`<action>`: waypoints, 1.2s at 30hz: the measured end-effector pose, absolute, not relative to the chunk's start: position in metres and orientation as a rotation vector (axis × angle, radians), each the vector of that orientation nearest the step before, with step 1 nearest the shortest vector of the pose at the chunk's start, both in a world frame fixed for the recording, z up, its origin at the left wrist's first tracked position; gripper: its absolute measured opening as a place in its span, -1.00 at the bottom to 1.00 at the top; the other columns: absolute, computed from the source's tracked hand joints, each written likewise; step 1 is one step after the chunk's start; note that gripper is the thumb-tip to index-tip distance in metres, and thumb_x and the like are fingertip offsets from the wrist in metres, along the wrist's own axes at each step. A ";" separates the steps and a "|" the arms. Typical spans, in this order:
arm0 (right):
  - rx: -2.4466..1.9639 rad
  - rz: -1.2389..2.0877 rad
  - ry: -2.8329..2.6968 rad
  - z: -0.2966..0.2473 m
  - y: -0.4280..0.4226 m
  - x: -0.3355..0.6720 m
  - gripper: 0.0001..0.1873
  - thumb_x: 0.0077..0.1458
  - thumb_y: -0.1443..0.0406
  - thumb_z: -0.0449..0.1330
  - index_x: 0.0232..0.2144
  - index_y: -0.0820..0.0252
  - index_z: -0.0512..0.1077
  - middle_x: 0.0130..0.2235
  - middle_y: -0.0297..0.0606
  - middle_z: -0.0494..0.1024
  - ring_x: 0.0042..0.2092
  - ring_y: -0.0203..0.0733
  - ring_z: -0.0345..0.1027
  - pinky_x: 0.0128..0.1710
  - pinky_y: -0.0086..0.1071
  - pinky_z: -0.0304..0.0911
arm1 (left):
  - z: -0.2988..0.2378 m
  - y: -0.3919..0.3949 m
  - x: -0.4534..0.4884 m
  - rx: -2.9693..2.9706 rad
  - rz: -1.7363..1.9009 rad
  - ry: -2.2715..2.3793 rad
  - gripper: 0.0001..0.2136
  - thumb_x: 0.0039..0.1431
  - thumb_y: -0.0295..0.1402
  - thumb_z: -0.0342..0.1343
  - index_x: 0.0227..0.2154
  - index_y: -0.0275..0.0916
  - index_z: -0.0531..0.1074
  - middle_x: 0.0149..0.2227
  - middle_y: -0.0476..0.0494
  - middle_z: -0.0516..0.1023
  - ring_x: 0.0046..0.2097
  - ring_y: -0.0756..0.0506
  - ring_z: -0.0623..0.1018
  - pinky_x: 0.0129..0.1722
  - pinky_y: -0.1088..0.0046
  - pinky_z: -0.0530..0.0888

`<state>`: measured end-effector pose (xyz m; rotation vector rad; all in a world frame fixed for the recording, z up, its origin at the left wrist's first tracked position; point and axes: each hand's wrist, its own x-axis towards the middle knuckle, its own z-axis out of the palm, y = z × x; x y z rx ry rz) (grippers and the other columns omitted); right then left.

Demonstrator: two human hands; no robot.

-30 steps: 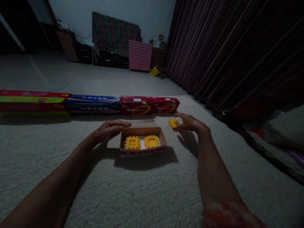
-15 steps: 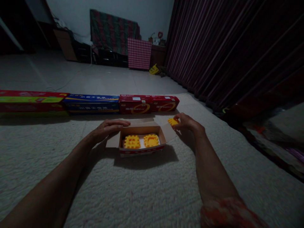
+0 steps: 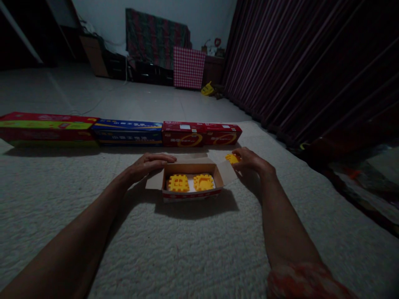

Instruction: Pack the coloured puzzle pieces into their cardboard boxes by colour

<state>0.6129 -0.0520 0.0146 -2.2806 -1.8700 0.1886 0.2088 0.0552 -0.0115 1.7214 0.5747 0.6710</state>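
An open cardboard box (image 3: 190, 195) sits on a pale textured mat (image 3: 187, 249). Two yellow toothed plastic blocks lie inside it, the left block (image 3: 178, 183) and the right block (image 3: 203, 182). My left hand (image 3: 149, 162) lies flat on the box's back left flap, fingers stretched out. Just past the box's right flap, my right hand (image 3: 249, 160) pinches a third yellow block (image 3: 232, 158) in its fingertips.
A row of long boxes lines the mat's far edge: a red and green box (image 3: 46, 128), a blue box (image 3: 127, 132), two red boxes (image 3: 201, 134). Dark striped curtains (image 3: 311, 70) hang on the right. Furniture and a checked cloth (image 3: 189, 68) stand far back.
My right hand has closed its fingers on the yellow block beside the box and lifted it slightly. My left hand has stayed on the flap. The view has shifted a little.
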 end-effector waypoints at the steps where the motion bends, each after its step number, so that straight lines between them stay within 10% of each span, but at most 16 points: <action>1: -2.322 0.204 -1.853 0.022 -0.052 0.611 -0.40 -0.07 0.28 0.35 0.08 0.24 0.50 0.04 0.00 0.50 -0.02 0.04 0.45 -0.03 -0.20 0.38 | -0.011 0.055 0.209 1.721 0.678 0.576 -0.77 0.09 -0.21 0.31 -0.21 -0.11 0.71 0.06 -0.21 0.66 0.20 -0.30 0.53 0.33 0.03 0.29; 11: -1.693 0.280 -2.273 0.100 -0.091 0.515 -0.49 -0.03 0.19 0.41 0.00 0.06 0.49 -0.02 -0.17 0.52 0.00 0.00 0.41 0.03 -0.16 0.34 | -0.014 0.056 0.210 1.729 0.686 0.586 -0.77 0.08 -0.19 0.31 -0.22 -0.11 0.71 0.02 -0.19 0.68 0.18 -0.29 0.54 0.31 0.05 0.31; 24: -1.914 0.260 -2.386 0.084 -0.093 0.473 -0.61 -0.03 0.16 0.45 -0.18 0.18 0.50 -0.18 -0.15 0.51 -0.16 -0.05 0.36 -0.15 -0.23 0.24 | -0.011 0.056 0.209 1.722 0.684 0.571 -0.77 0.08 -0.19 0.32 -0.22 -0.12 0.71 0.02 -0.22 0.68 0.18 -0.30 0.54 0.31 0.03 0.30; 36: -1.857 0.358 -2.544 0.090 -0.090 0.469 -0.44 0.00 0.14 0.41 0.06 0.16 0.49 -0.07 -0.13 0.52 -0.10 -0.05 0.37 -0.13 -0.28 0.22 | -0.012 0.056 0.210 1.716 0.698 0.584 -0.77 0.06 -0.18 0.34 -0.24 -0.12 0.72 -0.01 -0.19 0.69 0.17 -0.33 0.53 0.29 0.04 0.31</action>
